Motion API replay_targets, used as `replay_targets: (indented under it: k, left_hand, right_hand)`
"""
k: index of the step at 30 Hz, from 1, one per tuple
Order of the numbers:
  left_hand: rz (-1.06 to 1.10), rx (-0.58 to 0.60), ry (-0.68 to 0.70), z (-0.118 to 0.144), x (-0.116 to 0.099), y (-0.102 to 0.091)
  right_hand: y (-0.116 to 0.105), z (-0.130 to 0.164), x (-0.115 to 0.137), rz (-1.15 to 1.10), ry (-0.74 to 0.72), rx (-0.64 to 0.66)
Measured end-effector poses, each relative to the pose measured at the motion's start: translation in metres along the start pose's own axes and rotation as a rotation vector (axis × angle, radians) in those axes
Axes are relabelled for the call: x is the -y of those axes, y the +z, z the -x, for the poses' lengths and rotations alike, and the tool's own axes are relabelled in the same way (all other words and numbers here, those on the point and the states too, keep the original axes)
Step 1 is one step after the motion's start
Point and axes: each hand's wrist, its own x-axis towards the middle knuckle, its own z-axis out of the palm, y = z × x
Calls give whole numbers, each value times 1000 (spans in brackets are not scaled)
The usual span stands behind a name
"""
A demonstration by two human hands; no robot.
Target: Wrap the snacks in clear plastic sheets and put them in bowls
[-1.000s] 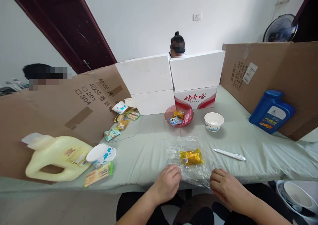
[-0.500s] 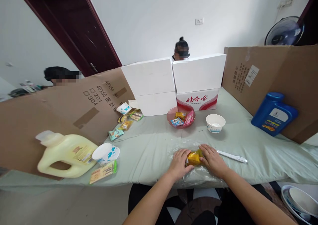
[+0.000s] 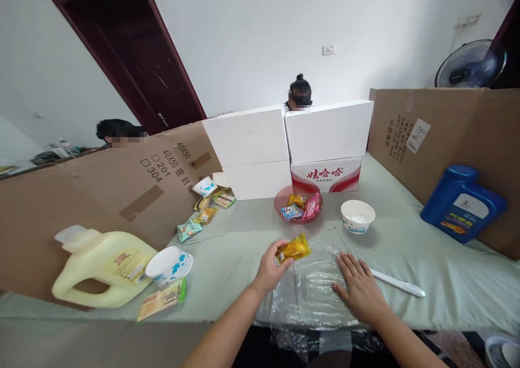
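- Head view: the left hand (image 3: pixel 268 270) holds a shiny yellow, clear-wrapped oblong snack packet (image 3: pixel 299 247) between thumb and fingers, raised over the left part of a crinkled, transparent plastic bag (image 3: pixel 314 286).
- The right hand (image 3: pixel 359 286) lies palm down on the bag's right side, fingers extended and thumb apart; whether the fingertips pinch any film is hard to tell.
- The bag lies flat on the pale green cloth-covered table (image 3: pixel 231 265), its near end hanging over the edge.
- Just right of the right hand lies a slim white plastic utensil (image 3: pixel 400 284).
- Beyond the hands stand a translucent pink round bowl (image 3: pixel 278 206) holding colourful wrapped snacks (image 3: pixel 311 206) and, to its right, a white paper bowl with a blue pattern (image 3: pixel 357 227).
- Far right, a blue plastic jug (image 3: pixel 463 205) leans by brown cardboard (image 3: pixel 455 127).
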Motion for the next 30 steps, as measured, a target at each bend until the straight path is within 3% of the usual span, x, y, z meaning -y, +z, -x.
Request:
replay_targets:
  k: [5,7,9,11,14,15,16,17,19,22,25,30]
  left_hand:
    - [-295,-216,86,-115,-11,-5]
    - [-407,-151,77,-152,-17,1]
    - [-462,-59,69,-167,-22,8]
    - [-459,-12,117,-153,-26,17]
    - [-379,67,332,-93,-29,27]
    - [-351,166,394,-69,-28,29]
    - [-334,339,463,-47,-26,29]
    - [-357,466,475,-27,-22,28]
    - [-447,586,397,1,-11,20]
    - [-555,589,252,17,6,4]
    - [-559,567,238,18,10,-5]
    - [-588,442,200,2,6,11]
  right_hand:
    - [9,1,-5,5,-30,-69]
    - [10,1,-5,8,-31,-85]
    - [11,2,-5,12,-31,-91]
    - [11,2,-5,12,-36,-99]
    - [11,3,-5,9,-45,-111]
    - [11,3,-5,7,-49,-114]
    - [11,3,-4,5,-51,-116]
    - [12,3,-4,5,-52,-118]
    - [12,2,-4,8,-29,-127]
    - [9,2,0,16,33,-115]
    - [-5,-2,11,15,69,-102]
    - [-35,-36,38,-60,-116,-49]
